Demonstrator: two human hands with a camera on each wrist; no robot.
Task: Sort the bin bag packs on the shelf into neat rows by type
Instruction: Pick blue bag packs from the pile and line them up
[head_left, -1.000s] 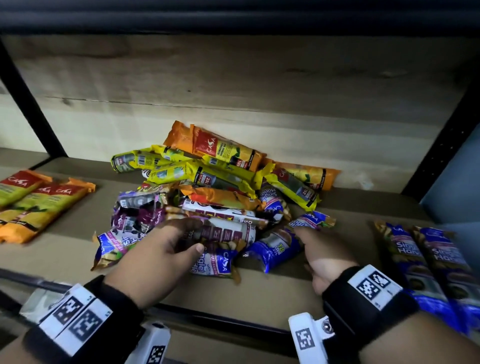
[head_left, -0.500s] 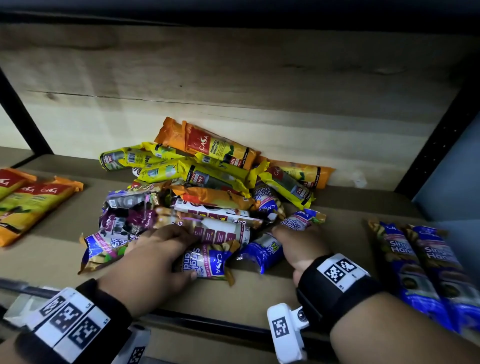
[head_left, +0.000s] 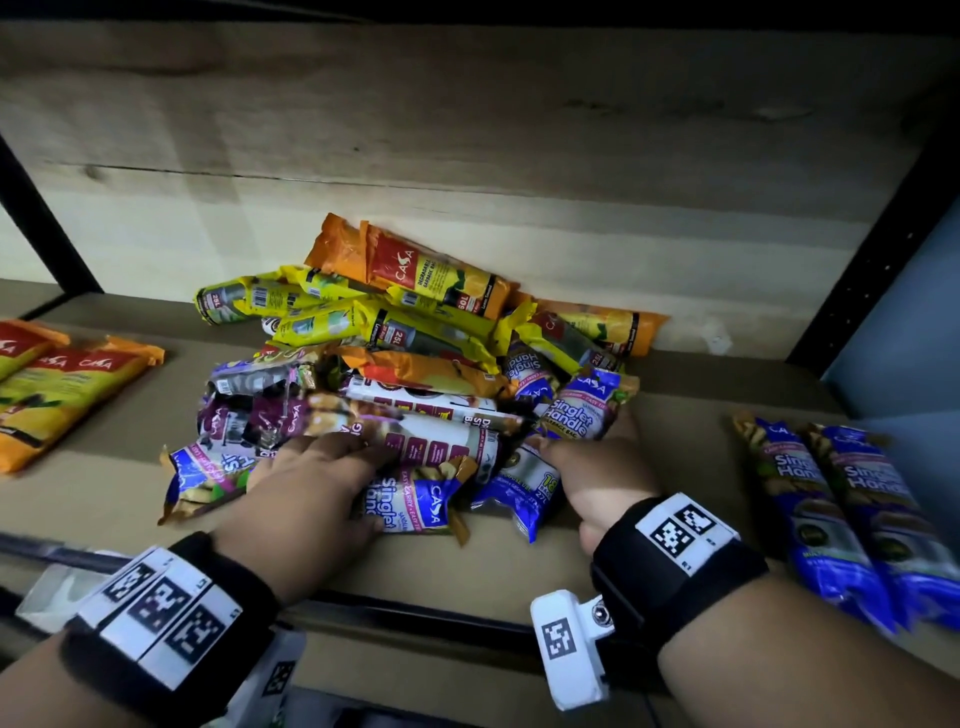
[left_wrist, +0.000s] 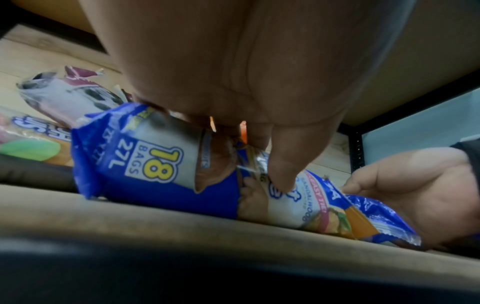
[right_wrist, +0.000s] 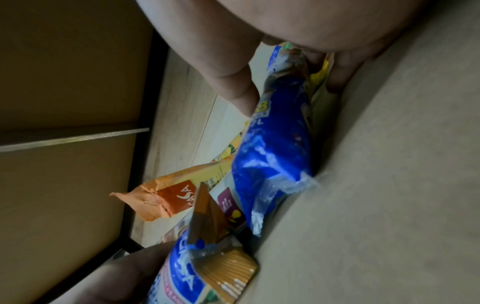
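Observation:
A jumbled pile of bin bag packs (head_left: 410, 353) in orange, yellow, purple and blue lies mid-shelf. My left hand (head_left: 358, 478) lies over the pile's front edge. Its fingers and thumb curl round a blue-and-white Singlet Handle pack (head_left: 415, 504), which the left wrist view shows marked 18 bags, 27L (left_wrist: 155, 164). My right hand (head_left: 566, 457) grips a second blue pack (head_left: 524, 493) lying beside it. In the right wrist view the thumb and fingers close on either side of this blue pack (right_wrist: 275, 156). Both packs rest on the shelf board (head_left: 519, 566).
Orange packs (head_left: 57, 384) lie in a row at the far left. Blue Singlet Handle packs (head_left: 841, 509) lie in a row at the right. A wooden back wall (head_left: 467, 156) closes the shelf behind. Black uprights (head_left: 872, 244) stand at both sides and a dark rail (head_left: 415, 618) runs along the front.
Both hands stay at the pile's front. My left hand has slid slightly forward over the blue-and-white pack, and my right hand has drawn closer round the blue pack.

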